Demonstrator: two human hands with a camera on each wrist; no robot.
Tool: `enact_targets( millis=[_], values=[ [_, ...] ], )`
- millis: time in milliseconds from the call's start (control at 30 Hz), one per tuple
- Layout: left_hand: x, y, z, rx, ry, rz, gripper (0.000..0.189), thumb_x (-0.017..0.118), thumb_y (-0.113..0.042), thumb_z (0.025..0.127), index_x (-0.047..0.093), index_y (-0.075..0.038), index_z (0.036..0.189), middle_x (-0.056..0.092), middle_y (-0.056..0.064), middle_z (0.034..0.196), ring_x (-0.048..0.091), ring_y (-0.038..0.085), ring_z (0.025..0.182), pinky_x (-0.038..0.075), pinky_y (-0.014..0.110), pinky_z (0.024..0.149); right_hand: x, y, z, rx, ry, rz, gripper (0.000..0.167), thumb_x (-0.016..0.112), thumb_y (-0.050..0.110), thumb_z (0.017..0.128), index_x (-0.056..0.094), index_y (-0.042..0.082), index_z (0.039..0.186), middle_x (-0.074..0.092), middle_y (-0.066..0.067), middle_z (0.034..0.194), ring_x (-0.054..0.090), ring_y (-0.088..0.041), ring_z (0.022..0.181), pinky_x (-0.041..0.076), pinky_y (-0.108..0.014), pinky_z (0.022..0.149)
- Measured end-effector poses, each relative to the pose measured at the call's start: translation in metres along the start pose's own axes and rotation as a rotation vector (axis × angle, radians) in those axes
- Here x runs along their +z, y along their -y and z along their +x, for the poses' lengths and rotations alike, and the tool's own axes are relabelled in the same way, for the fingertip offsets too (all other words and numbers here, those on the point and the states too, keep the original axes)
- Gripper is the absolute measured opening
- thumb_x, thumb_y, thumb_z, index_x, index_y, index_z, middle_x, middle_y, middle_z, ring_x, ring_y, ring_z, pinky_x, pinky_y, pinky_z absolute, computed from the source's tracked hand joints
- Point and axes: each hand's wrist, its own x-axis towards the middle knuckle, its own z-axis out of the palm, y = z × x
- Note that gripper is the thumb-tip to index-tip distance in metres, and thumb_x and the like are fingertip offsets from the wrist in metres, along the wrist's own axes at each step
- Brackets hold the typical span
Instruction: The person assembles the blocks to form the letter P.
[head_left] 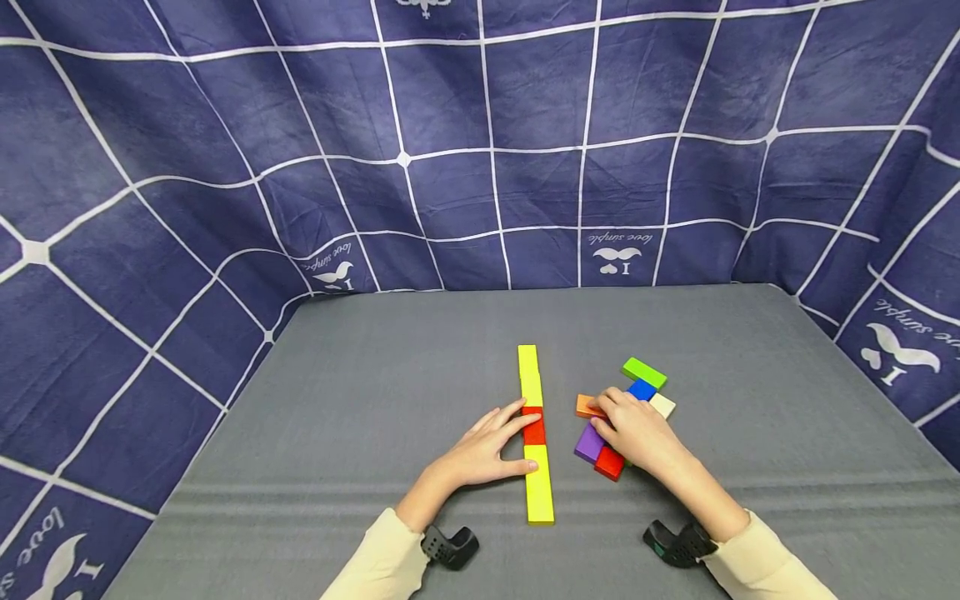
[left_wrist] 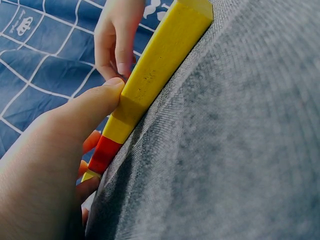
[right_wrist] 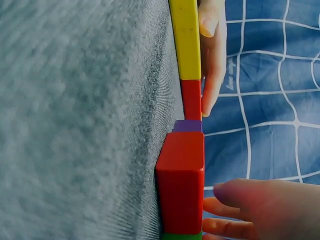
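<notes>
Yellow blocks (head_left: 538,492) and a red block (head_left: 533,427) lie end to end in one straight row. My left hand (head_left: 483,450) rests along the row's left side, fingers spread. Its thumb (left_wrist: 107,92) touches the near yellow block, and its fingertips reach the red one. My right hand (head_left: 636,427) is over a loose group of blocks, its fingertips at an orange block (head_left: 587,406). Close to that thumb lie a purple block (head_left: 589,444) and another red block (right_wrist: 181,200). The palm hides part of the group.
Past the right hand lie a light green block (head_left: 644,372), a blue block (head_left: 642,389) and a cream block (head_left: 663,405). The grey cloth-covered table (head_left: 360,375) runs back to a blue curtain (head_left: 450,192) with white lines. Each wrist wears a black band (head_left: 450,547).
</notes>
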Motion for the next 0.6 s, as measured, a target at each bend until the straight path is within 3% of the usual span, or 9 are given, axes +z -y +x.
enact_targets(
  millis=[167,433,600],
  values=[
    [0.000,0.000,0.000,0.003,-0.003,0.002,0.063,0.053,-0.056,0.082,0.033,-0.036,0.139,0.020,-0.005,0.152,0.022,0.025,0.138,0.020,0.046,0.112,0.003,-0.001,0.011,-0.004,-0.014,0.002,0.023,0.060,0.016,0.084,0.064,0.003,0.103,0.063,-0.011,0.103,0.060,-0.029,0.094,0.048,-0.046,0.080],
    [-0.003,-0.001,0.001,-0.003,0.000,-0.003,0.063,0.053,-0.056,0.082,0.033,-0.036,0.139,0.020,-0.005,0.152,0.021,0.023,0.139,0.019,0.044,0.113,0.010,-0.016,0.054,0.027,-0.018,0.089,0.026,0.055,0.008,0.086,0.059,-0.005,0.108,0.060,-0.019,0.110,0.057,-0.035,0.101,0.045,-0.050,0.084],
    [-0.002,-0.001,0.000,-0.001,0.004,-0.007,0.063,0.052,-0.056,0.083,0.033,-0.036,0.139,0.019,-0.005,0.152,0.022,0.023,0.139,0.018,0.044,0.113,0.023,-0.026,0.079,0.022,0.073,0.148,0.025,0.051,0.006,0.086,0.051,-0.006,0.108,0.054,-0.021,0.112,0.058,-0.037,0.094,0.047,-0.049,0.082]
  ],
)
